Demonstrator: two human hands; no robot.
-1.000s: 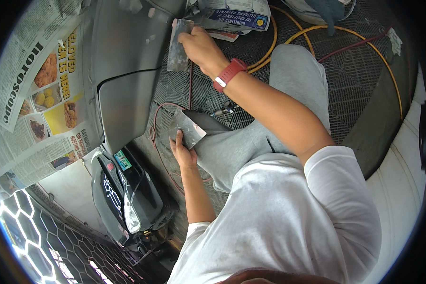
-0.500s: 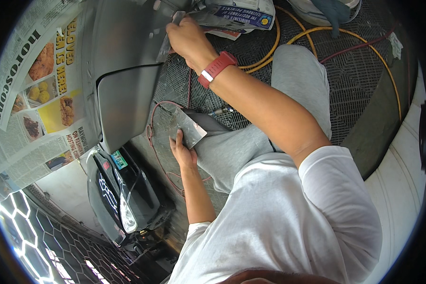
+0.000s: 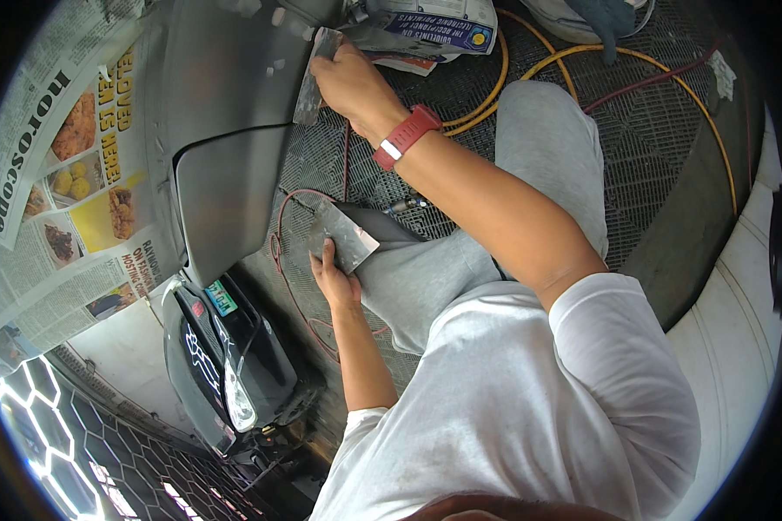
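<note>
My right hand (image 3: 352, 84), with a red wristwatch on its wrist, grips a thin flat putty spreader (image 3: 308, 97). The spreader is at the edge of a grey car body panel (image 3: 222, 74) with several pale patches near its top; whether the two touch I cannot tell. Lower down, my left hand (image 3: 336, 280) pinches a flat, roughly rectangular metal plate (image 3: 353, 244), thumb on its upper face. That plate is held above my grey-trousered leg, apart from the panel. Below the panel's dark seam lies another grey section (image 3: 226, 187).
Newspaper sheets (image 3: 78, 187) cover the left part of the car, with more newspaper (image 3: 439, 26) at the top. A yellow hose (image 3: 552, 59) and a thin red hose (image 3: 276, 247) run over the dark grid floor mat (image 3: 630, 143). A dark scooter (image 3: 235, 365) stands at lower left.
My right hand has shifted slightly down and right with the putty spreader, whose flat face has turned more into view. My left hand and the metal plate stay put.
</note>
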